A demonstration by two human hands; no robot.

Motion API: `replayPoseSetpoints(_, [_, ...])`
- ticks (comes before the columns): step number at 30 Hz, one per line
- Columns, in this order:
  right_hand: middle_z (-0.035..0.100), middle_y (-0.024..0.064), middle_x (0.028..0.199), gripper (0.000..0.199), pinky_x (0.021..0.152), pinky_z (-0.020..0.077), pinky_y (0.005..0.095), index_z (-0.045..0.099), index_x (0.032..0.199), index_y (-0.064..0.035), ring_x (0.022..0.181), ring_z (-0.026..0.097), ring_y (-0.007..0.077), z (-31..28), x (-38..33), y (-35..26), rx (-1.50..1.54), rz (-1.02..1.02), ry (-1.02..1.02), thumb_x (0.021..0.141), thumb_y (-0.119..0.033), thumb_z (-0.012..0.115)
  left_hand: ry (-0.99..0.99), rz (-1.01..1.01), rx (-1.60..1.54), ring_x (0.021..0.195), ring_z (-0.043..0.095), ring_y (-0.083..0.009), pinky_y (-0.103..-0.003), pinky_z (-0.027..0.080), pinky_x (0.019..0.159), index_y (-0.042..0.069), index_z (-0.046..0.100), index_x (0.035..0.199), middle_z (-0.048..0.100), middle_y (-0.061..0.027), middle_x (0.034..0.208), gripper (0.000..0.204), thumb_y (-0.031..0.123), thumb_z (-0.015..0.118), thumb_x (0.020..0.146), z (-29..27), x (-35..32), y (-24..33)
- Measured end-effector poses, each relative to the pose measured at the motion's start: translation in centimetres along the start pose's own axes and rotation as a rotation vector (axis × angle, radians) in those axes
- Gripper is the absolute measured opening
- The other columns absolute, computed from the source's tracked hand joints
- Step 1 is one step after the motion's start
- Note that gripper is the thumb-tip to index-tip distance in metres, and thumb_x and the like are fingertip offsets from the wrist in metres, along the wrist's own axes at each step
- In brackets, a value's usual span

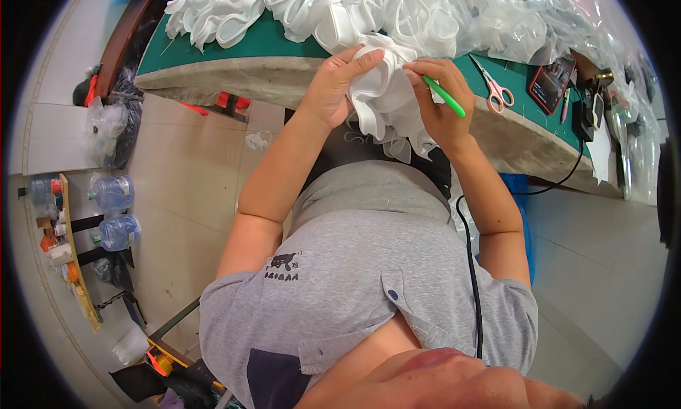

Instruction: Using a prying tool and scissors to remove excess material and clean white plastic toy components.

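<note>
A bunch of white ruffled fabric strips [370, 100] hangs between my hands at the front edge of the table. My left hand [335, 84] pinches the strips at their left side, thumb on top. My right hand [445, 100] is closed round a slim bright green tool [444, 97], shaped like a pen or small handle. Its working end is hidden by my fingers, so I cannot tell its exact kind. The fingertips of this hand meet the right edge of the fabric. Loose ends of the strips dangle below the table edge over my lap.
Heaps of white ruffled pieces [323, 15] lie along the green tabletop [277, 40], some in clear plastic. To the right are pink-handled scissors [499, 97], a phone [551, 83] and a black cable [578, 157]. Water jugs [113, 194] stand at the left.
</note>
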State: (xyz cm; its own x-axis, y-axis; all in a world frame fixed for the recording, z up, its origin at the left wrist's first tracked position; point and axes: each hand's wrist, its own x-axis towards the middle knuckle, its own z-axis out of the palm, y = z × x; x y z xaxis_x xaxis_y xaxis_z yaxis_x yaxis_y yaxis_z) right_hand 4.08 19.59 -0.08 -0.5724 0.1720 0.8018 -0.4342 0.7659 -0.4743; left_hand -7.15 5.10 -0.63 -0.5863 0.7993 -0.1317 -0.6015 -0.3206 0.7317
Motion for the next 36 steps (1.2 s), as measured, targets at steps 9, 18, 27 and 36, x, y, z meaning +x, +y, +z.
replayPoseSetpoints(9, [0.065, 0.0131, 0.088, 0.013, 0.069, 0.0488, 0.0296, 0.063, 0.092, 0.0003, 0.079, 0.063, 0.0239, 0.0, -0.1, -0.2, 0.010, 0.016, 0.067, 0.080, 0.003, 0.065, 0.054, 0.122, 0.099, 0.081, 0.061, -0.0097, -0.024, 0.047, 0.076, 0.000, 0.066, 0.101, 0.067, -0.0042, 0.092, 0.025, 0.016, 0.070, 0.083, 0.4, -1.0, -0.2])
replayPoseSetpoints(18, [0.064, 0.0126, 0.086, 0.014, 0.068, 0.0484, 0.0305, 0.063, 0.091, -0.0010, 0.077, 0.062, 0.0259, 0.4, 0.0, -0.5, -0.087, -0.050, 0.012, 0.078, 0.003, 0.066, 0.037, 0.131, 0.079, 0.081, 0.060, -0.0090, -0.024, 0.046, 0.076, 0.002, 0.067, 0.101, 0.066, -0.0029, 0.092, 0.022, 0.015, 0.069, 0.083, 0.4, -1.0, -0.5])
replayPoseSetpoints(27, [0.064, 0.0085, 0.085, 0.011, 0.066, 0.0459, 0.0293, 0.063, 0.092, -0.0012, 0.074, 0.060, 0.0219, 1.0, -0.3, 0.3, -0.253, 0.011, -0.065, 0.082, -0.004, 0.066, 0.058, 0.239, 0.180, 0.085, 0.060, -0.0117, -0.026, 0.047, 0.080, 0.000, 0.064, 0.104, 0.066, -0.0054, 0.096, 0.026, 0.014, 0.068, 0.084, -0.1, -0.8, -0.8])
replayPoseSetpoints(36, [0.062, 0.0034, 0.082, 0.020, 0.069, 0.0412, 0.0222, 0.062, 0.096, 0.0006, 0.074, 0.052, 0.0086, -1.1, -0.4, 2.4, 0.713, 0.759, -0.005, 0.094, -0.019, 0.056, -0.286, -0.046, -0.018, 0.100, 0.062, -0.0201, -0.032, 0.050, 0.087, -0.008, 0.040, 0.128, 0.057, -0.0157, 0.119, 0.056, 0.016, 0.066, 0.084, -0.2, -1.9, 1.8])
